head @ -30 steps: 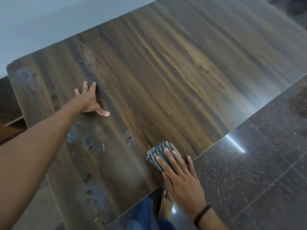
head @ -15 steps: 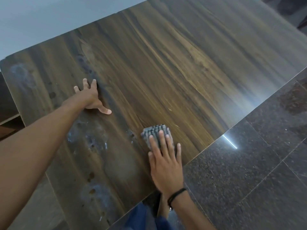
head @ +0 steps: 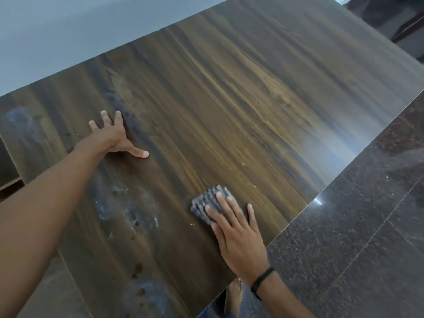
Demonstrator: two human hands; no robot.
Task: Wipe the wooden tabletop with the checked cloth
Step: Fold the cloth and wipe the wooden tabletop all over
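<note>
The dark wooden tabletop (head: 241, 106) fills most of the view. A folded grey checked cloth (head: 207, 201) lies flat on it near the front edge. My right hand (head: 236, 235) presses down on the cloth with flat fingers and hides the cloth's near half. My left hand (head: 114, 136) rests flat on the wood farther left, fingers spread, holding nothing. Whitish smears and dark spots (head: 128, 210) mark the wood between the two hands and toward the left end.
Dark polished stone floor (head: 355, 237) lies along the table's right edge. My bare foot (head: 234, 294) stands just below the table's front edge. A pale wall (head: 68, 31) runs behind the table. Low wooden shelving (head: 9, 177) shows at the left.
My right hand has slid the cloth inward from the table's front edge, up and to the left across the wood. My left hand has stayed planted.
</note>
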